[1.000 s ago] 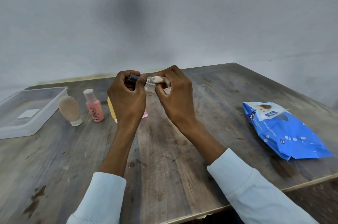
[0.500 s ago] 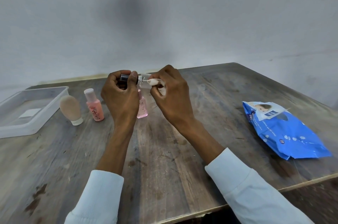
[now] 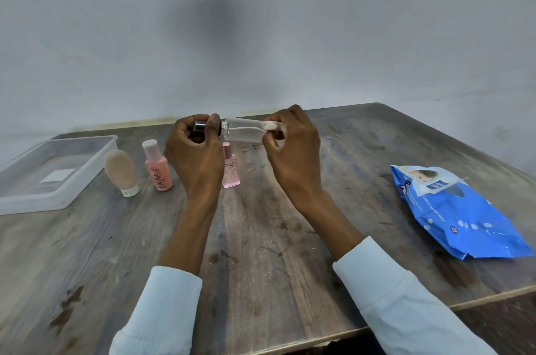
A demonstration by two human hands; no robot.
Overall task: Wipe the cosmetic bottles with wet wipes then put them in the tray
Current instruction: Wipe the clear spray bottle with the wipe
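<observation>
A clear bottle [image 3: 242,130] with a dark cap lies sideways in the air above the table's middle. My left hand [image 3: 195,151] grips its cap end. My right hand [image 3: 293,146] pinches a folded white wet wipe [image 3: 271,125] against the bottle's base end. Behind my left hand stands a pink square bottle [image 3: 231,172]. Further left stand a salmon bottle [image 3: 158,165] and a beige tube [image 3: 121,170] on its white cap. The clear plastic tray [image 3: 84,180] sits at the far left, with only a white label inside.
A blue pack of wet wipes [image 3: 455,215] lies on the right of the wooden table [image 3: 261,253], near its right edge. A plain grey wall rises behind the table. The front edge of the table runs below my sleeves.
My hands have drawn apart. The left moved leftward with the cap end, the wipe slid along the bottle to its base, and more of the clear body shows. The pink bottle is now uncovered.
</observation>
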